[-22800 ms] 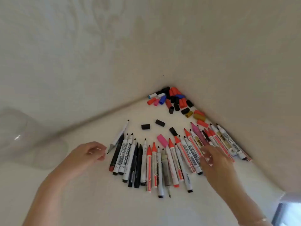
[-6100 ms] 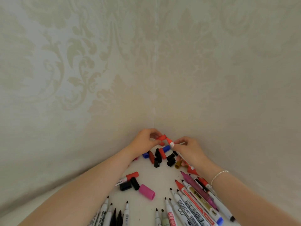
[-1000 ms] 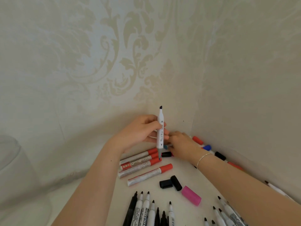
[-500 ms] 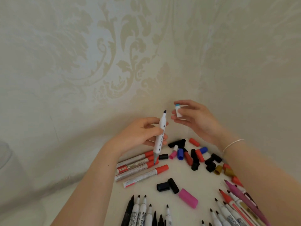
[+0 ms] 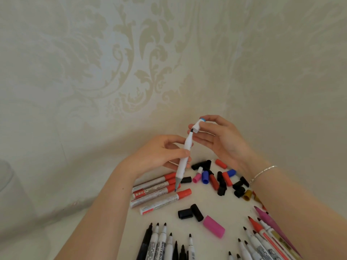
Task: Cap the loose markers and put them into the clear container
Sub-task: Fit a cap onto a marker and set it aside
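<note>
- Slim white plastic double-tipped marker [image 5: 185, 155], dark nib at each end, held steeply tilted above the table corner; left hand [image 5: 159, 153] grips its barrel between thumb and curled fingers.
- Small white cap with a blue band [image 5: 198, 125], pinched in the fingertips of the right hand [image 5: 218, 139]; its open end sits just beside the marker's upper nib, not yet on.
- Thin silver chain bracelet [image 5: 262, 172] on the right wrist.
- Four capped silver-barrelled markers with red caps [image 5: 159, 192] lie side by side under the left hand.
- Loose pile of stubby caps [image 5: 219, 180], black, red, blue, pink, one gold, in the corner.
- Two black caps [image 5: 190, 212] touching; chunky pink cap [image 5: 213, 226] beside them.
- Uncapped markers in rows along the near edge [image 5: 165, 244].
- Smooth cream tabletop [image 5: 221, 205]; damask-patterned pale wallpaper [image 5: 131, 72] on both walls.
- Clear container [image 5: 7, 177] blurred at far left, well apart.
</note>
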The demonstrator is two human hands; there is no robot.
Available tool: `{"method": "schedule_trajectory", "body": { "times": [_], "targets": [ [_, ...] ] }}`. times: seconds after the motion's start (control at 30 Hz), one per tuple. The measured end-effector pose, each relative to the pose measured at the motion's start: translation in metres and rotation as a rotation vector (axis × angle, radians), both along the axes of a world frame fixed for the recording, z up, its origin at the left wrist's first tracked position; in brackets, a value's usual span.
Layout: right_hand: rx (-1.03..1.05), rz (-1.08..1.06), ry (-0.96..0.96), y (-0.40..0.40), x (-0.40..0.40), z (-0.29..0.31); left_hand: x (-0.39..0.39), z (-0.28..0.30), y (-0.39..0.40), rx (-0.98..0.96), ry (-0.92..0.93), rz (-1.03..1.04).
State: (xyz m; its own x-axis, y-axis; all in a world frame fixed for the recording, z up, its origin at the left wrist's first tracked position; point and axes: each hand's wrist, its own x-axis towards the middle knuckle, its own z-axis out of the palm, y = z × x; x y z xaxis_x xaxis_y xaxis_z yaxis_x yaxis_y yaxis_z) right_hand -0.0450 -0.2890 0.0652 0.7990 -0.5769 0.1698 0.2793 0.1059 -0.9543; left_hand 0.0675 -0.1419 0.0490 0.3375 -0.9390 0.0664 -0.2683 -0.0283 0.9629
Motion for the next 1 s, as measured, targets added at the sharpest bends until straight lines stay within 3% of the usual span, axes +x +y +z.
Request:
{"method": "schedule_trajectory", "body": {
  "times": [0.33, 0.53, 0.63, 0.8, 1.0],
  "targets": [
    [-0.189, -0.004, 0.071, 0.007, 0.004, -0.002, 0.003, -0.006, -0.006, -0.029, 0.022, 0.051],
    [-0.331, -0.168, 0.098, 0.011, 0.012, -0.003, -0.011, -0.015, -0.026, -0.12, 0.37, 0.081],
    [-0.475, -0.244, 0.136, 0.016, 0.018, -0.012, -0.018, -0.016, -0.032, -0.107, 0.46, 0.124],
    [-0.603, -0.258, 0.181, 0.021, 0.021, -0.023, -0.025, -0.019, -0.032, -0.011, 0.422, 0.277],
    [-0.566, -0.204, 0.186, 0.02, 0.015, -0.019, -0.031, -0.025, -0.038, 0.0, 0.376, 0.35]
  ]
}}
